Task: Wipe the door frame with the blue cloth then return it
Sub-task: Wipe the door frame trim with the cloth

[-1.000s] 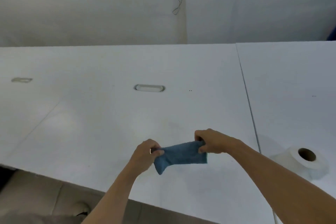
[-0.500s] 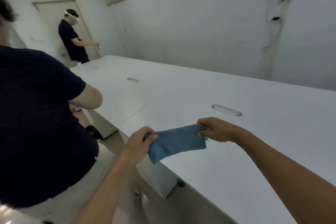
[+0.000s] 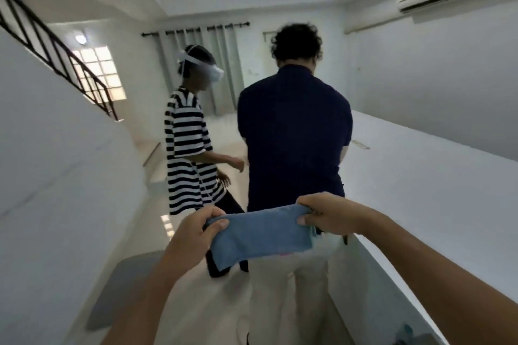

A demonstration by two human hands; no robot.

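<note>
The blue cloth (image 3: 260,232) is stretched flat in the air between my two hands, at chest height in the lower middle of the view. My left hand (image 3: 193,235) pinches its left end and my right hand (image 3: 325,214) grips its right end. The cloth's lower left corner hangs down. No door frame can be made out in this view.
A person in a dark shirt (image 3: 294,143) stands close in front of me, back turned. A person in a striped shirt (image 3: 187,148) with a headset stands to their left. A long white table (image 3: 434,190) runs along the right. A white stair wall (image 3: 56,176) bounds the left.
My view has swung left from the table top to the aisle, and two people now fill it. Both hands still hold the cloth, lifted off the table.
</note>
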